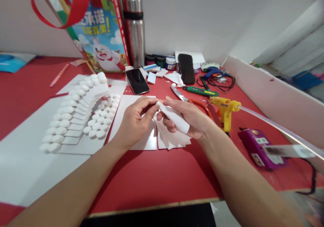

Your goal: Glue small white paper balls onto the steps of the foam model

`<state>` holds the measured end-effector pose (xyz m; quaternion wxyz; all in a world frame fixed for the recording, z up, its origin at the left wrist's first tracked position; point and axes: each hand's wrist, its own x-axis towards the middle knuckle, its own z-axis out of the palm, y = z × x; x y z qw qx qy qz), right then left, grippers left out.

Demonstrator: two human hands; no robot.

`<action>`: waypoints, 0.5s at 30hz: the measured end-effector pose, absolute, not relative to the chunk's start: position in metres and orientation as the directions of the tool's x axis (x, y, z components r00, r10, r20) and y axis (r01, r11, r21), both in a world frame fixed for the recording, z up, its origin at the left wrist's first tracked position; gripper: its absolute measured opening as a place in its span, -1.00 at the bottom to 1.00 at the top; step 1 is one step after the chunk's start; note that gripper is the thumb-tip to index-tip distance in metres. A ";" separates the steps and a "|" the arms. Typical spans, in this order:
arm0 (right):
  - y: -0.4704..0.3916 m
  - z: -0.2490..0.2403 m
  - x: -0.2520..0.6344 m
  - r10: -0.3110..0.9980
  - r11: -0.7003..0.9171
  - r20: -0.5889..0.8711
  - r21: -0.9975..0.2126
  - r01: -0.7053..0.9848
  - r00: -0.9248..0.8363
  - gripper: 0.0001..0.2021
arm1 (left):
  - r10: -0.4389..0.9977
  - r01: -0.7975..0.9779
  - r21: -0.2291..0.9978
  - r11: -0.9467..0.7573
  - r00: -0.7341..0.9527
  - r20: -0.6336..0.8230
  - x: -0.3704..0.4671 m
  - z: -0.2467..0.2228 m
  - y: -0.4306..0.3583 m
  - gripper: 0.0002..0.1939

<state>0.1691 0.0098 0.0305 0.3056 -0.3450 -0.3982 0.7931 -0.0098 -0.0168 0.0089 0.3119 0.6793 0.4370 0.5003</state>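
Between my two hands is a white paper strip (176,118), its far end curled into a small roll. The thumb and fingers of my left hand (135,120) pinch that rolled end. My right hand (193,119) is closed around the strip, which lies across its fingers and palm. Below the hands lie a white sheet (141,144) and a loose stack of white paper strips (176,140). On the left, white round discs (65,123) line the edges of a stepped white model (77,126). More white discs (101,121) are grouped beside its steps.
Scissors (179,93), a green utility knife (201,91) and a yellow glue gun (224,110) with a long clear stick lie to the right, near a purple box (262,149). Behind stand a steel flask (134,31), a gift bag (101,34) and two phones (138,81).
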 end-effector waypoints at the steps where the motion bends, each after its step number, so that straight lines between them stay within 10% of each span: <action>1: 0.009 0.030 0.169 0.781 -0.456 -0.282 -0.868 -0.199 -0.557 -0.74 | 0.910 0.275 0.868 -0.413 0.112 0.398 -0.010 0.009 -0.017 -0.84; 7: 0.003 0.026 0.163 0.945 -0.070 -0.094 -0.994 0.087 -0.312 -0.64 | 0.962 0.162 0.948 -0.275 0.047 0.271 -0.007 0.008 -0.015 -0.83; 15: -0.005 0.023 0.153 0.948 0.319 0.291 -0.863 0.391 -0.131 -0.79 | 0.958 0.140 0.952 -0.272 -0.055 0.282 -0.003 0.003 -0.018 -0.84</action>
